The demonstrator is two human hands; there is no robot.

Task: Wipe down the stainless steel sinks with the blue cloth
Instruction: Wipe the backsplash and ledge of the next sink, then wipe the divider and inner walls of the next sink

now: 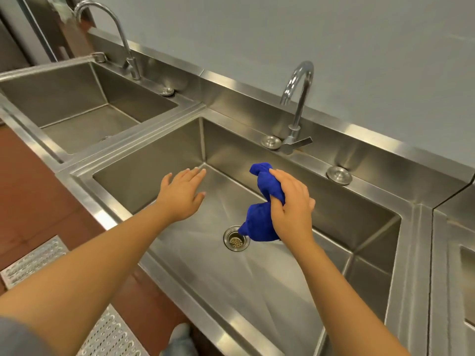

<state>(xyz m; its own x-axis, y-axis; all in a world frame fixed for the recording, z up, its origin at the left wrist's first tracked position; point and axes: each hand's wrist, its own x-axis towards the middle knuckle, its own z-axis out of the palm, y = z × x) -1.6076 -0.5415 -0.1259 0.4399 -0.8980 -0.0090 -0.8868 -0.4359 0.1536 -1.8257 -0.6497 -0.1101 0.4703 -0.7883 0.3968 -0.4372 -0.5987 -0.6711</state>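
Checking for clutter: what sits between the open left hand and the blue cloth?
Nothing: in the head view only the bare sink floor shows between the left hand and the blue cloth.

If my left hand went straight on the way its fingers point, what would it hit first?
Probably the middle sink's far left corner, where two walls meet. Nothing shows between it and the left hand, though depth is unclear.

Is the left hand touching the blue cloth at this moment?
Apart. The head view shows bare steel of the middle sink between the open left hand and the blue cloth, which only the right hand grips.
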